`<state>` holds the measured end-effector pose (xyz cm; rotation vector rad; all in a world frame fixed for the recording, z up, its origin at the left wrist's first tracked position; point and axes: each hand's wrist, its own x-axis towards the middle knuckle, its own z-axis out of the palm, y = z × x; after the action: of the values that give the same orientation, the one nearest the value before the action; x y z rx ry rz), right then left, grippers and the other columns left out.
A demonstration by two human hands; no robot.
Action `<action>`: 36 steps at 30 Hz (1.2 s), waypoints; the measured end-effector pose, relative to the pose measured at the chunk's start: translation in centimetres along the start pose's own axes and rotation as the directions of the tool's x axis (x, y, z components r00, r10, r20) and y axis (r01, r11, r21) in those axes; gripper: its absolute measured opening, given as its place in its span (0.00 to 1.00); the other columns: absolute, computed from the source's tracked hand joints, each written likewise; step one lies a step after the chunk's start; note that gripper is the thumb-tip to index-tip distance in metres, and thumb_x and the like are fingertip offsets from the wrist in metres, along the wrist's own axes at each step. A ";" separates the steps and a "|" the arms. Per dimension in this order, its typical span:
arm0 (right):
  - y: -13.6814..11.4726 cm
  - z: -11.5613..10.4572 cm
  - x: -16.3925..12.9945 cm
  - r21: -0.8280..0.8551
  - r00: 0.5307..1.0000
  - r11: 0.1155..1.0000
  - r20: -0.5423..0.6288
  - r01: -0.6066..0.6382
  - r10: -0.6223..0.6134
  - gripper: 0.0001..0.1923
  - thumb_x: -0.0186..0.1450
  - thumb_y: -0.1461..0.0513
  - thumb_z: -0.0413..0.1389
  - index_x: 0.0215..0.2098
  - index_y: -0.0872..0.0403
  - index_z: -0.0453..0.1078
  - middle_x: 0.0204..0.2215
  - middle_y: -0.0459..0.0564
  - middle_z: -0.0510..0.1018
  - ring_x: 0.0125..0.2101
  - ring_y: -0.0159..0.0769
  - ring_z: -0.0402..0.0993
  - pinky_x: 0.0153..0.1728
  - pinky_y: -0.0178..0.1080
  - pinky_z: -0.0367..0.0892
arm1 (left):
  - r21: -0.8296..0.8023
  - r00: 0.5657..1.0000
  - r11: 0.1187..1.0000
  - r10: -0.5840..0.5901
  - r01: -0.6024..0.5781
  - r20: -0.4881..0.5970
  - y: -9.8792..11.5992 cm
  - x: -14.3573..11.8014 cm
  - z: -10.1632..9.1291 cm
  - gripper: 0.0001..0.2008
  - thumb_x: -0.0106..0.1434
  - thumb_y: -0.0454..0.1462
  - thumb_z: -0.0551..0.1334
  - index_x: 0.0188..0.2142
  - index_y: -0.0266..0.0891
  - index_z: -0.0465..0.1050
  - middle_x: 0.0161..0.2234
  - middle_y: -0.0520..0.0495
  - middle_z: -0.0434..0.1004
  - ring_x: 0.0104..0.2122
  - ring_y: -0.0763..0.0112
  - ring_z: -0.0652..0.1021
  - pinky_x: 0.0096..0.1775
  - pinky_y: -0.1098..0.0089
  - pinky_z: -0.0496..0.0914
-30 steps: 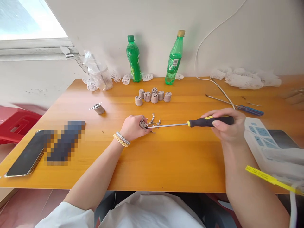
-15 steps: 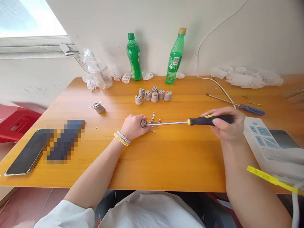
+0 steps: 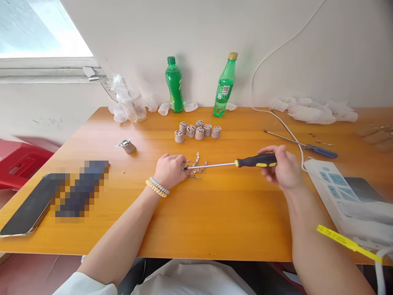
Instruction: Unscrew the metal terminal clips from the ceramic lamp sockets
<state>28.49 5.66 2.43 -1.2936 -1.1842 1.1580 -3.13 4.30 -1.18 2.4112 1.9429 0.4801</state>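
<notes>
Orange wooden desk [image 3: 215, 213] set against a white wall, seen from above the worker's own arms. Compared with the view a second ago, the right hand [image 3: 284, 168] has slid back along the black-and-yellow screwdriver [image 3: 233, 163]: it then wrapped the whole handle, whereas now only the fingertips pinch the rear end, leaving most of the grip bare. The blade tip remains seated in the small ceramic socket [image 3: 183, 165], which has stayed at the same spot near the desk's middle. This regrip reads as a reset between turns of a screw, so the driving appears unfinished.

Left hand: closed around the socket, knuckles up, wrist with two bead bracelets [image 3: 158, 186] resting on the desk, forearm running in from lower left. Right hand: narrow fingertip pinch on the handle, palm lifted clear of the surface, forearm entering from lower right, shaft nearly level and pointing left.

Loose metal contact pieces [image 3: 196, 167] lie just beside the socket. A cluster of six more sockets [image 3: 198, 130] stands farther back, a single socket [image 3: 127, 145] to the left, a blue-handled screwdriver [image 3: 302, 144] to the right, two green bottles [image 3: 174, 85] at the wall.
</notes>
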 end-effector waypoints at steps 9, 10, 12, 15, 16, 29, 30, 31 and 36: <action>0.2 -0.8 0.0 0.140 0.962 0.967 0.145 0.213 -0.233 0.20 0.52 0.54 0.65 0.42 0.46 0.68 0.30 0.47 0.77 0.23 0.34 0.71 0.21 0.36 0.66 | 0.069 0.989 0.996 -0.063 0.054 0.135 0.7 0.2 -0.1 0.17 0.56 0.51 0.59 0.34 0.41 0.77 0.27 0.44 0.79 0.29 0.54 0.78 0.29 0.64 0.65; 0.3 -0.9 0.1 0.095 0.972 0.978 0.123 0.188 -0.199 0.17 0.56 0.51 0.61 0.40 0.49 0.69 0.25 0.47 0.75 0.19 0.32 0.68 0.17 0.35 0.62 | 0.072 0.987 0.996 -0.072 0.062 0.143 0.7 0.3 -0.2 0.18 0.56 0.51 0.60 0.34 0.41 0.76 0.27 0.44 0.79 0.29 0.54 0.78 0.29 0.64 0.64; 0.6 -1.0 0.4 -0.002 0.985 0.985 0.021 0.173 -0.173 0.17 0.61 0.47 0.56 0.34 0.52 0.72 0.20 0.45 0.70 0.15 0.28 0.62 0.13 0.33 0.56 | 0.072 0.983 0.994 -0.093 0.083 0.160 0.8 0.4 -0.2 0.18 0.55 0.52 0.61 0.34 0.41 0.76 0.26 0.44 0.79 0.29 0.54 0.78 0.29 0.64 0.64; 0.7 -1.2 0.5 0.051 0.974 0.974 0.051 0.219 -0.222 0.18 0.52 0.54 0.65 0.39 0.49 0.71 0.31 0.46 0.74 0.23 0.30 0.69 0.23 0.35 0.68 | 0.059 0.979 0.993 -0.115 0.107 0.166 0.7 0.5 -0.2 0.21 0.55 0.54 0.60 0.36 0.41 0.76 0.26 0.44 0.79 0.29 0.54 0.78 0.28 0.65 0.63; 0.6 -1.2 0.5 0.106 0.969 0.973 0.115 0.205 -0.216 0.24 0.49 0.56 0.67 0.43 0.47 0.70 0.35 0.46 0.76 0.26 0.33 0.72 0.27 0.37 0.70 | 0.054 0.980 0.993 -0.115 0.108 0.162 0.6 0.6 -0.2 0.22 0.55 0.55 0.60 0.36 0.41 0.76 0.26 0.44 0.79 0.29 0.54 0.78 0.28 0.65 0.63; 0.7 -1.1 0.6 0.001 0.990 0.991 0.039 0.133 -0.133 0.14 0.60 0.50 0.57 0.35 0.51 0.72 0.19 0.45 0.70 0.15 0.30 0.64 0.15 0.35 0.60 | 0.075 0.982 0.993 -0.105 0.094 0.155 0.7 0.6 -0.1 0.19 0.54 0.55 0.61 0.31 0.43 0.75 0.24 0.46 0.77 0.28 0.57 0.77 0.25 0.67 0.58; 0.7 -1.1 0.6 -0.018 0.987 0.987 0.014 0.160 -0.159 0.12 0.59 0.51 0.58 0.34 0.51 0.72 0.20 0.45 0.70 0.15 0.29 0.64 0.15 0.34 0.59 | 0.079 0.983 0.992 -0.105 0.094 0.152 0.7 0.6 -0.1 0.19 0.54 0.55 0.60 0.31 0.43 0.75 0.23 0.46 0.77 0.28 0.57 0.77 0.25 0.67 0.58; 0.7 -1.1 0.5 -0.005 0.981 0.981 0.025 0.194 -0.194 0.12 0.57 0.53 0.61 0.35 0.50 0.71 0.23 0.45 0.72 0.18 0.29 0.66 0.17 0.35 0.62 | 0.084 0.983 0.992 -0.106 0.094 0.149 0.7 0.6 -0.1 0.20 0.55 0.55 0.60 0.32 0.43 0.75 0.24 0.46 0.77 0.28 0.56 0.77 0.25 0.67 0.58; 0.8 -1.1 0.6 0.067 0.984 0.991 0.133 0.114 -0.122 0.16 0.58 0.50 0.59 0.39 0.49 0.70 0.23 0.46 0.74 0.18 0.34 0.69 0.17 0.37 0.63 | 0.095 0.983 0.991 -0.104 0.090 0.149 0.6 0.6 -0.1 0.21 0.55 0.56 0.60 0.33 0.42 0.76 0.24 0.45 0.77 0.29 0.57 0.78 0.26 0.68 0.59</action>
<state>29.70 6.16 1.69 -1.0990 -1.2984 1.2008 -2.45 4.74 -0.86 2.3107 2.0434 0.2029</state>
